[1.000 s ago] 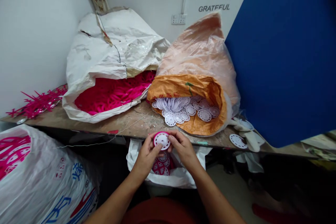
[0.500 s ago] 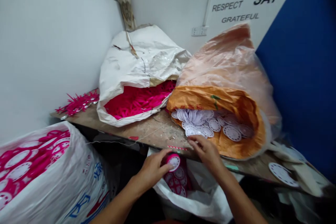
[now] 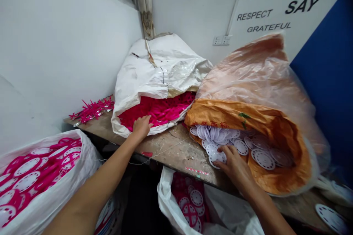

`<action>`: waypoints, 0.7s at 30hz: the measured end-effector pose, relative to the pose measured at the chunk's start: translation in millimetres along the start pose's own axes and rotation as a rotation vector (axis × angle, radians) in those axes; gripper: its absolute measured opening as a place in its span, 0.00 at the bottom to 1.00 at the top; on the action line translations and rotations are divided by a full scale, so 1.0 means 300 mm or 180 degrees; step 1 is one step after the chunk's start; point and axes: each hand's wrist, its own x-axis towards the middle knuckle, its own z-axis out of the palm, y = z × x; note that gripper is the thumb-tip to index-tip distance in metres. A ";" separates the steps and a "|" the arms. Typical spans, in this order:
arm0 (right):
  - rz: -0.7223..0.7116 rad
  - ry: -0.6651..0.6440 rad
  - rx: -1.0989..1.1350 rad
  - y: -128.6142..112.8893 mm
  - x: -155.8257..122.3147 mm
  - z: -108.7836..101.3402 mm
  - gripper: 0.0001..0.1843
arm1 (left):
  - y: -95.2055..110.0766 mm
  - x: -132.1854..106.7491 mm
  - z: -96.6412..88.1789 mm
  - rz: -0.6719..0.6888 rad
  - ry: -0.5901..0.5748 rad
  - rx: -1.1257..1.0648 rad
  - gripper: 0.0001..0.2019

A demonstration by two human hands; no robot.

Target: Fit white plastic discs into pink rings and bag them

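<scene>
My left hand (image 3: pixel 142 126) is at the mouth of a white sack (image 3: pixel 162 64) full of pink plastic pieces (image 3: pixel 162 109). Its fingers curl down among the pieces, and what they grip is hidden. With thumb and fingers, my right hand (image 3: pixel 233 163) pinches a white disc (image 3: pixel 215 155) with a slotted rim, at the front of a pile. More white discs (image 3: pixel 220 134) spill toward the table from an orange-lined sack (image 3: pixel 264 112). Below the table edge, an open white bag (image 3: pixel 164 192) holds pink pieces fitted with white discs (image 3: pixel 196 197).
At the left stands a large white sack (image 3: pixel 85 150) of pink-and-white pieces. Pink spiky scraps (image 3: pixel 93 111) lie on the worn table (image 3: pixel 168 147) near the wall. A loose white disc (image 3: pixel 331 218) rests at the right end. A blue panel (image 3: pixel 328 62) bounds the right side.
My left hand has left a pink-rimmed white disc above the lower bag and moved up to the white sack. My right hand has closed on a white disc. The view has shifted left.
</scene>
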 end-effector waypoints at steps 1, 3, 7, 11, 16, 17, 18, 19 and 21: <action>0.0019 0.0031 0.0095 -0.001 -0.006 -0.006 0.14 | -0.003 0.005 0.009 -0.0011 -0.0038 0.0038 0.21; 0.0080 0.0044 0.0382 0.000 -0.017 -0.014 0.12 | -0.001 0.005 0.021 0.0022 -0.0105 0.0074 0.24; 0.0406 0.0071 0.1128 0.010 -0.048 -0.017 0.11 | 0.009 -0.016 0.019 0.0198 -0.0178 -0.0001 0.22; 0.0623 0.0236 0.2242 -0.008 -0.098 -0.018 0.13 | 0.016 -0.043 -0.025 0.0229 0.0048 -0.0243 0.12; 0.0742 0.0260 0.3534 -0.118 -0.158 -0.056 0.15 | 0.104 -0.152 -0.054 0.0027 0.0548 -0.0775 0.07; 0.0731 0.0267 0.3683 -0.148 -0.165 -0.066 0.16 | 0.144 -0.192 -0.045 -0.0057 0.0550 -0.1093 0.07; 0.0701 0.0268 0.3796 -0.176 -0.170 -0.076 0.17 | 0.193 -0.238 -0.030 -0.0197 0.0458 -0.1583 0.07; 0.0660 0.0274 0.3860 -0.201 -0.174 -0.083 0.17 | 0.247 -0.287 -0.013 -0.0397 0.0279 -0.2249 0.09; 0.0563 0.0308 0.3820 -0.235 -0.178 -0.085 0.17 | 0.366 -0.388 0.020 -0.0952 -0.0377 -0.3789 0.13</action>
